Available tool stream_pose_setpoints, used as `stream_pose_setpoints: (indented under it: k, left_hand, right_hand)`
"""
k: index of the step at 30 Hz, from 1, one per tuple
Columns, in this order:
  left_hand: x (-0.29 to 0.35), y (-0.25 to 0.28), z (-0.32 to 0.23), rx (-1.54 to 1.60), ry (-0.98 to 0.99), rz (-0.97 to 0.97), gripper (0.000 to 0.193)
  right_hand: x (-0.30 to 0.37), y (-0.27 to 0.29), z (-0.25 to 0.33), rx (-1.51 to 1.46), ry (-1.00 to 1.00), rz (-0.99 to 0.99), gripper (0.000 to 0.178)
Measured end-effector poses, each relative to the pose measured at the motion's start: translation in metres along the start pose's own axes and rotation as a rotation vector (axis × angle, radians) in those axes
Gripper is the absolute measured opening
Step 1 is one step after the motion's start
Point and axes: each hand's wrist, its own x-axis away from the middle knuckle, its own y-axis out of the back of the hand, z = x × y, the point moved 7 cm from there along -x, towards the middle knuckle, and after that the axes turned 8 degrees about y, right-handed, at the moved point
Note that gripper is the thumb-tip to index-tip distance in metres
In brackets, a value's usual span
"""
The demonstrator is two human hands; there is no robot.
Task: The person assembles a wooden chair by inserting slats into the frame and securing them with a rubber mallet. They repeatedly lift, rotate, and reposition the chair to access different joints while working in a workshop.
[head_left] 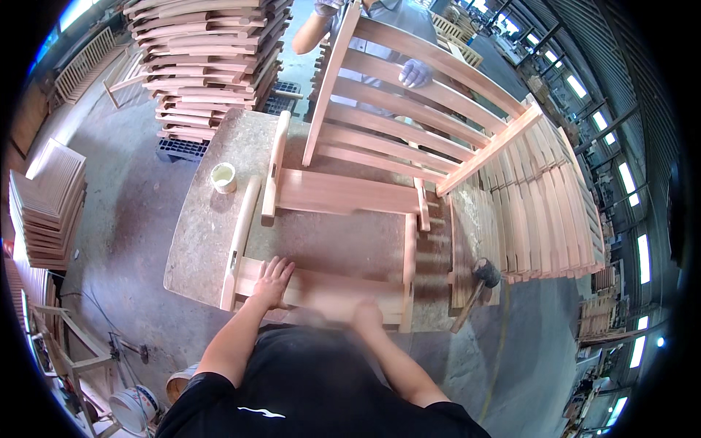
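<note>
Wooden frame (321, 287) lying along the worktop's (197, 248) near edge! Left hand (274, 282) spread on top, right hand (367, 316) blurred at its near side, grip impossible to tell; black shirt (307, 383) shows a white mark (261, 413).

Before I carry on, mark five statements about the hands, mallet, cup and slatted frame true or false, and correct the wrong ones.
1. The left hand rests on the near board. True.
2. The mallet lies to the right of the near board. True.
3. The right hand grips the mallet. False: it is blurred at the near board, apart from the mallet.
4. The cup stands upright on the table. True.
5. The slatted frame lies flat on the floor. False: it is tilted up at the table's far side, with a co-worker behind it.
</note>
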Motion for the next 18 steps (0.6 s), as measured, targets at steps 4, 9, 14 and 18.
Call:
stream_pose_setpoints:
  k: [4,9,14,18]
  left_hand:
    - [-0.001,-0.003,-0.001,0.004,-0.017,-0.027,0.132]
    - [-0.003,-0.004,0.001,0.003,-0.029,-0.045,0.132]
    - [-0.001,-0.002,0.0,0.037,-0.026,-0.045,0.132]
    - [-0.002,0.0,-0.004,0.048,-0.017,-0.043,0.132]
  right_hand:
    - [-0.002,-0.017,-0.006,0.03,-0.016,0.016,0.072]
    - [0.001,-0.013,-0.004,0.067,0.006,-0.057,0.073]
    - [0.002,-0.012,-0.001,-0.014,-0.013,0.05,0.062]
    - [0.003,-0.019,-0.002,0.068,0.009,0.003,0.05]
